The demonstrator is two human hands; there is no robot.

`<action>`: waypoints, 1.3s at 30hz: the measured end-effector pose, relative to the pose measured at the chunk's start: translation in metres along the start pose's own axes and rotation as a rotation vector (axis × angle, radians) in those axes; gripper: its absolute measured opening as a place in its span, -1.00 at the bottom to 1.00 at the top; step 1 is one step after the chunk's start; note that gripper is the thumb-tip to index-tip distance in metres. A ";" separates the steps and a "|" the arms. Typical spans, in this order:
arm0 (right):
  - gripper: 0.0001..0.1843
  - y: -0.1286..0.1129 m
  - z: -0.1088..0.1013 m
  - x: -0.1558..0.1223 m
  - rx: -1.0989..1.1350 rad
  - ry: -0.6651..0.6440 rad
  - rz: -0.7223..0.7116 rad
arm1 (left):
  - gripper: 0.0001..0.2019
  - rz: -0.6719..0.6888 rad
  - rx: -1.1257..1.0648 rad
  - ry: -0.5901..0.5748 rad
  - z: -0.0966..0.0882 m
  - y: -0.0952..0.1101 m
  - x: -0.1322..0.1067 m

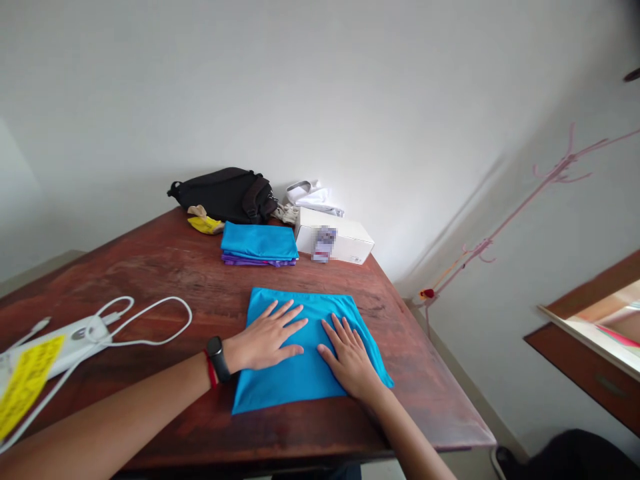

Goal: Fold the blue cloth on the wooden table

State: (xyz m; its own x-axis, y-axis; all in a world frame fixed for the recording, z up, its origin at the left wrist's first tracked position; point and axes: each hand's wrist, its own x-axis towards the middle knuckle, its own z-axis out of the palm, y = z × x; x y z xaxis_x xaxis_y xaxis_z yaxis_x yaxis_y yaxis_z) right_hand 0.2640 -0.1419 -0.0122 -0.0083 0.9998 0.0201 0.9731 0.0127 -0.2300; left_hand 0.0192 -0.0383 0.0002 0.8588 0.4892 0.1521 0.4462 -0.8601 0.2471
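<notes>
**A:** Neither hand is closing on anything, yes? The left hand (265, 337) and the right hand (350, 360) both lie open and flat, with the fingers spread wide, on the blue cloth (285, 387).

**B:** Yes, open palms, pressing down. Where is this cloth?

**A:** In the lower middle of the frame, on the dark red wooden table (165, 273). It is folded in a rough square, and one corner points out past the right hand.

**B:** Is this a good way for smoothing it?

**A:** I think so. Flat palms spread the pressure, and the hands stay a little apart, so the cloth should not bunch between them.

**B:** And how does the cloth look?

**A:** Mostly smooth, with a few soft wrinkles near the right edge. Farther up the table, in the middle of the frame, lies a folded blue and purple stack (259, 243).
</notes>
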 end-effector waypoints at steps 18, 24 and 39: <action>-0.33 0.067 -0.011 0.008 -0.036 0.021 -0.201 | -0.38 -0.235 0.101 0.199 0.003 -0.022 0.001; -0.30 0.101 -0.030 0.031 -0.023 -0.063 -0.348 | -0.61 -0.245 0.067 0.240 -0.015 -0.019 0.004; -0.56 -0.023 -0.008 -0.066 0.100 0.097 -0.372 | -0.60 -0.483 -0.025 0.178 -0.018 -0.033 0.002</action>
State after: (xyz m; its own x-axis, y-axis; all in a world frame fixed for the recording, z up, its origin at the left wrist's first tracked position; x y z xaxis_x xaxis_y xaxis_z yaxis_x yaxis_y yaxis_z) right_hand 0.2443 -0.2082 -0.0005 -0.3292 0.9205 0.2108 0.8807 0.3798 -0.2831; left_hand 0.0017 -0.0064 0.0095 0.4986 0.8489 0.1753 0.7737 -0.5270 0.3518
